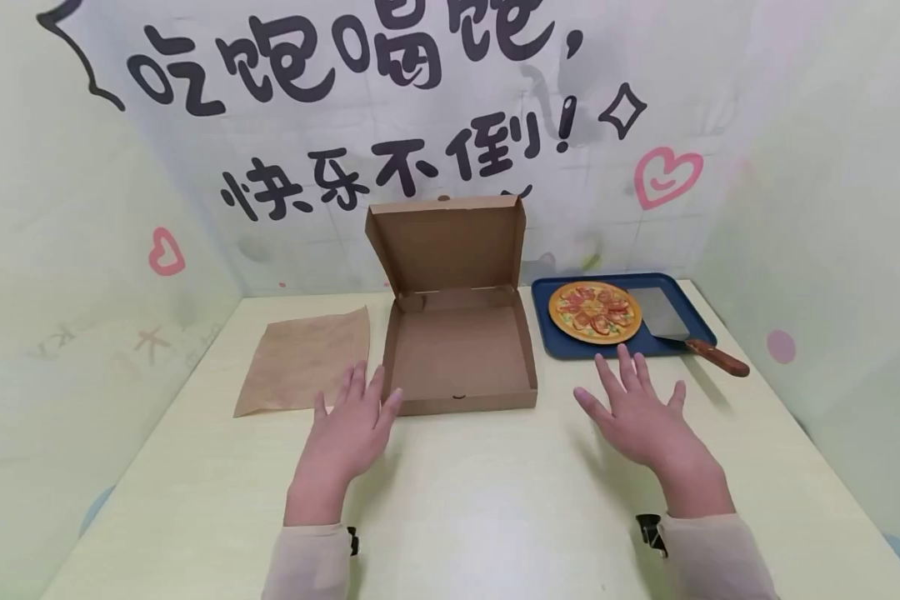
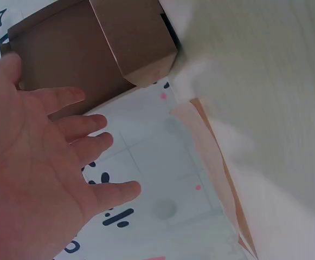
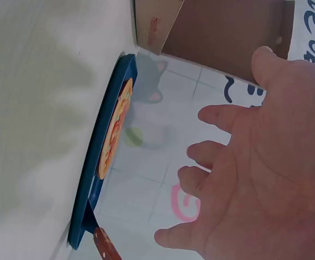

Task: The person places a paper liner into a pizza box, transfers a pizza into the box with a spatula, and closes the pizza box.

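Observation:
My left hand [image 1: 351, 433] hovers over the table with fingers spread, holding nothing, near the brown paper sheet [image 1: 303, 362] and the pizza box's left front corner. Likewise empty, my right hand [image 1: 648, 425] has its fingers spread just in front of the blue tray [image 1: 562, 348]. The cardboard pizza box [image 1: 457, 350] stands with its lid raised at the back and its inside bare. On the tray lie a round pizza [image 1: 595, 312] and a pizza server [image 1: 662, 315], whose wooden handle juts over the tray's right front edge. In the left wrist view, the paper [image 2: 214, 157] appears edge-on.
A pale wooden table [image 1: 480, 508] carries everything. Behind it and on both sides stand light walls [image 1: 810, 250], the back one printed with large dark characters and a pink heart [image 1: 667, 177]. Dark wrist straps [image 1: 651, 533] show at the sleeves.

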Demonstrator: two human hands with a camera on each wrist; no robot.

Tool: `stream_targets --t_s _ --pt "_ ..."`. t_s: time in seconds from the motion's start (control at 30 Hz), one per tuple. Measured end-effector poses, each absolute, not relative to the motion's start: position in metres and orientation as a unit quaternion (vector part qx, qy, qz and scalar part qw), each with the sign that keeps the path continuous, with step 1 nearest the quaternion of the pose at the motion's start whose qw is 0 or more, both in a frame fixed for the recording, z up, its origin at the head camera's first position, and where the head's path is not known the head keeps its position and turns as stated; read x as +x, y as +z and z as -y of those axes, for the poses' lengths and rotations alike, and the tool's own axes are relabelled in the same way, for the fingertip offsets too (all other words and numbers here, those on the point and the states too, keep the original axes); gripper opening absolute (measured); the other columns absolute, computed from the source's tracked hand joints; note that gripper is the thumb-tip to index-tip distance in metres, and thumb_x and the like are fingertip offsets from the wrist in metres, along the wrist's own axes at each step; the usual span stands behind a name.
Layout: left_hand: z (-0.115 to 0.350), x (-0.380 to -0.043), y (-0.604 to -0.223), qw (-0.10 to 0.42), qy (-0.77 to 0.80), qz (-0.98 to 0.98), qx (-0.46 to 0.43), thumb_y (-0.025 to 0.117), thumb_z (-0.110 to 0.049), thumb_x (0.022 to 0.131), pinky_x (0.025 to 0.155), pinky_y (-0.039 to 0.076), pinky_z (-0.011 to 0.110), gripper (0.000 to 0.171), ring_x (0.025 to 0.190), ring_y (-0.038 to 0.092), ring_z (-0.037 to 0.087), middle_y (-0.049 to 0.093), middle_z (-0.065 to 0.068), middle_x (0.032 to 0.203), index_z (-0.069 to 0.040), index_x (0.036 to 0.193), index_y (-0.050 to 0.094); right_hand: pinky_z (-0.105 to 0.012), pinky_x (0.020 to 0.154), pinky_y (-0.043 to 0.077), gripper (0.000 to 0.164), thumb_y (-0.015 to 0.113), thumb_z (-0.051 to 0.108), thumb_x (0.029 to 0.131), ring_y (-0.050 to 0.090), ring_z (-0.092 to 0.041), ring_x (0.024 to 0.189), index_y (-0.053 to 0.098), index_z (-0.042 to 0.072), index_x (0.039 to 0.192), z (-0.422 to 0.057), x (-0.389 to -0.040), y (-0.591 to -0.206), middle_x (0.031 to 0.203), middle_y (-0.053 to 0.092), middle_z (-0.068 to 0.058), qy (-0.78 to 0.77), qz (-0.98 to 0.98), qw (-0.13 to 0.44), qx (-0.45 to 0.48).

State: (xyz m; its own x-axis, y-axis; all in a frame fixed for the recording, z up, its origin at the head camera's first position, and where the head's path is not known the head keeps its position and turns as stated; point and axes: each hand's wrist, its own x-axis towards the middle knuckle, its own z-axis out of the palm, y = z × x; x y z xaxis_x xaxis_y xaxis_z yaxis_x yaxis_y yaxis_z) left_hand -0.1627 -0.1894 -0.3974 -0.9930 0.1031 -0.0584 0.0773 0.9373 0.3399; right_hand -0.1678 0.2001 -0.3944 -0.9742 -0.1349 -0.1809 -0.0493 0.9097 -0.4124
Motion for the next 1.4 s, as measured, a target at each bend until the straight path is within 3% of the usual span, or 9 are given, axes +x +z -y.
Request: stream_targets --t_s 0.13,0.23,0.37,0.57,0.8,0.97,1.13,1.27,1.4 --pt "0.201 -0.163 -0.396 0.050 0.166 -0.984 0.029 0.020 -0.039 0.115 0.126 0.010 0.079 0.065 0.166 0.010 0.046 0.014 0.024 0.177 -0.003 0.168 0.024 -0.089 0.113 -0.014 0.092 0.032 0.072 0.107 -0.002 -0.057 0.161 0.015 0.007 0.171 -0.191 -0.166 -0.396 0.175 -0.002 -0.033 -0.205 -0.969 0.131 -0.046" --pt "0.211 -0.171 -0.396 0.041 0.137 -0.989 0.027 0.028 -0.029 0.112 0.124 0.020 0.078 0.062 0.162 0.022 0.049 0.026 0.028 0.173 0.004 0.164 0.032 -0.088 0.117 -0.006 0.091 0.030 0.071 0.108 0.005 -0.059 0.161 0.019 0.004 0.170 -0.183 -0.166 -0.396 0.174 0.004 -0.035 -0.197 -0.966 0.163 -0.040" --pt "0.222 -0.186 -0.401 0.021 0.088 -0.995 0.034 0.044 -0.023 0.108 0.119 0.033 0.076 0.056 0.152 0.040 0.052 0.043 0.033 0.163 0.009 0.153 0.047 -0.087 0.119 0.005 0.089 0.032 0.068 0.109 0.008 -0.059 0.160 0.024 0.002 0.168 -0.174 -0.163 -0.399 0.174 0.007 -0.036 -0.190 -0.963 0.185 -0.044" --pt "0.231 -0.204 -0.412 0.047 0.056 -0.996 0.045 0.054 -0.023 0.106 0.114 0.040 0.075 0.048 0.142 0.050 0.055 0.053 0.034 0.153 0.009 0.141 0.057 -0.084 0.120 0.015 0.080 0.046 0.060 0.109 0.022 -0.056 0.159 0.036 0.002 0.164 -0.157 -0.158 -0.403 0.172 0.020 -0.035 -0.164 -0.963 0.204 -0.066" --pt "0.233 -0.214 -0.421 0.056 0.047 -0.995 0.064 0.062 -0.019 0.103 0.088 0.057 0.064 0.018 0.102 0.071 0.046 0.072 0.020 0.106 -0.002 0.108 0.065 -0.082 0.119 0.023 0.078 0.057 0.054 0.107 0.036 -0.054 0.154 0.043 -0.002 0.159 -0.141 -0.152 -0.400 0.167 0.034 -0.036 -0.170 -0.955 0.224 -0.090" --pt "0.233 -0.218 -0.424 0.021 0.022 -0.997 0.074 0.065 -0.010 0.095 0.069 0.058 0.056 0.012 0.076 0.070 0.035 0.068 0.013 0.079 -0.007 0.084 0.063 -0.081 0.119 0.024 0.075 0.057 0.051 0.107 0.037 -0.054 0.154 0.044 -0.002 0.159 -0.139 -0.150 -0.395 0.167 0.035 -0.035 -0.167 -0.956 0.219 -0.096" --pt "0.227 -0.219 -0.427 -0.027 -0.006 -0.996 0.079 0.069 -0.004 0.092 0.060 0.057 0.051 0.016 0.069 0.067 0.031 0.070 0.012 0.075 -0.010 0.077 0.069 -0.079 0.121 0.025 0.076 0.058 0.052 0.106 0.033 -0.053 0.156 0.044 -0.001 0.159 -0.138 -0.150 -0.394 0.168 0.034 -0.034 -0.169 -0.955 0.226 -0.096" --pt "0.222 -0.220 -0.424 -0.035 -0.025 -0.996 0.078 0.070 -0.002 0.092 0.059 0.058 0.050 0.016 0.070 0.068 0.031 0.070 0.012 0.076 -0.009 0.078 0.069 -0.077 0.121 0.027 0.076 0.061 0.051 0.105 0.033 -0.052 0.157 0.045 -0.001 0.158 -0.138 -0.148 -0.394 0.168 0.035 -0.032 -0.175 -0.952 0.230 -0.096" --pt "0.220 -0.221 -0.422 -0.027 -0.043 -0.996 0.076 0.069 -0.004 0.095 0.067 0.059 0.054 0.012 0.075 0.071 0.036 0.073 0.013 0.081 -0.008 0.084 0.072 -0.076 0.122 0.028 0.076 0.061 0.051 0.105 0.033 -0.052 0.157 0.046 0.000 0.158 -0.139 -0.146 -0.393 0.168 0.036 -0.032 -0.180 -0.952 0.227 -0.100"
